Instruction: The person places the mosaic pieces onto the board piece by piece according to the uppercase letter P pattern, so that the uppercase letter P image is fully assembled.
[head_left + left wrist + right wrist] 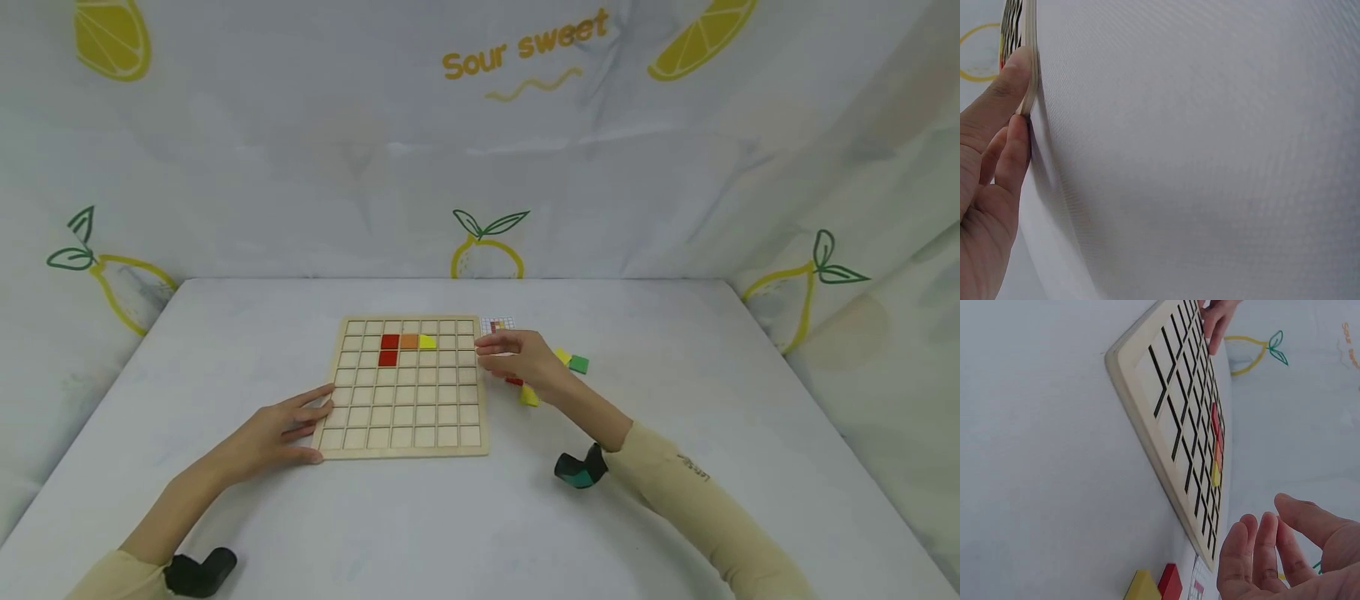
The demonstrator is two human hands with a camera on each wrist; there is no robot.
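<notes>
Wooden board (405, 454), full of little squares (405, 415), lies on the white table (622, 533) — left hand (266, 433) touches its edge, fingers spread; right hand (525, 358), fingers loosely bent, is near bright, flat tiles (529, 397).

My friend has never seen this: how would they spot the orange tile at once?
On the white table lies a wooden grid board. In its second row from the far edge, three coloured pieces sit side by side. The orange tile is the middle one, between a red tile and a yellow piece, and the only orange one there.
</notes>
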